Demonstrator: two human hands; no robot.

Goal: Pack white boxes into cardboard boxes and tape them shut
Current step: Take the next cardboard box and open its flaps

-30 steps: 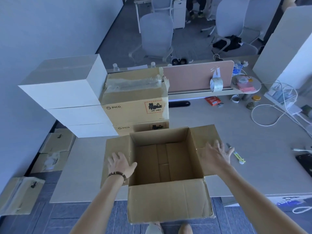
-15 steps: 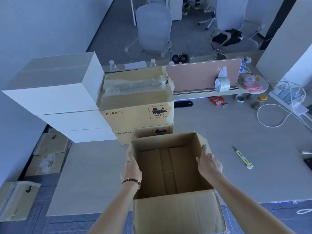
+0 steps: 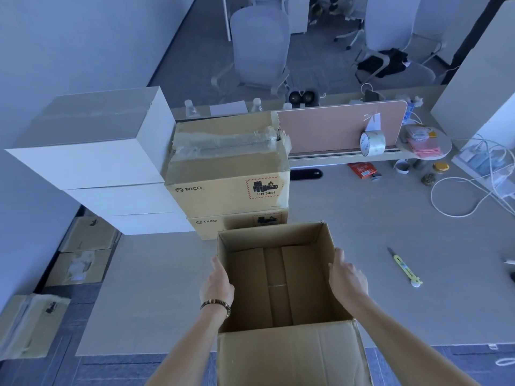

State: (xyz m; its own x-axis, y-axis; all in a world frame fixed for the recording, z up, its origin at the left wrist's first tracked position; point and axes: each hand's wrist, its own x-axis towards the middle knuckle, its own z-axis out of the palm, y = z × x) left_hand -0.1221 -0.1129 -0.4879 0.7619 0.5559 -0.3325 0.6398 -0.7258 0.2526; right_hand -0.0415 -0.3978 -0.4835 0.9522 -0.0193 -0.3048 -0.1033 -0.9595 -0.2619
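The open brown cardboard box [image 3: 278, 280] sat at six o'clock on the pale surface [image 3: 362, 232]; left hand [image 3: 217, 285] and right hand [image 3: 347, 277] pressed its sides, fingers straight.

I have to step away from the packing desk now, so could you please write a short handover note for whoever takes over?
Left hand: flat against the left wall of the open cardboard box. Right hand: flat against its right wall.
The box sits at the desk's near edge, empty, near flap hanging down.
White boxes: three stacked at the far left. Beside them, two PICO cartons stacked, the top one taped.
Tape roll: on the divider ledge. Cutter: right of the box.
Done: open box in place.
Left: load white boxes, close flaps, tape.
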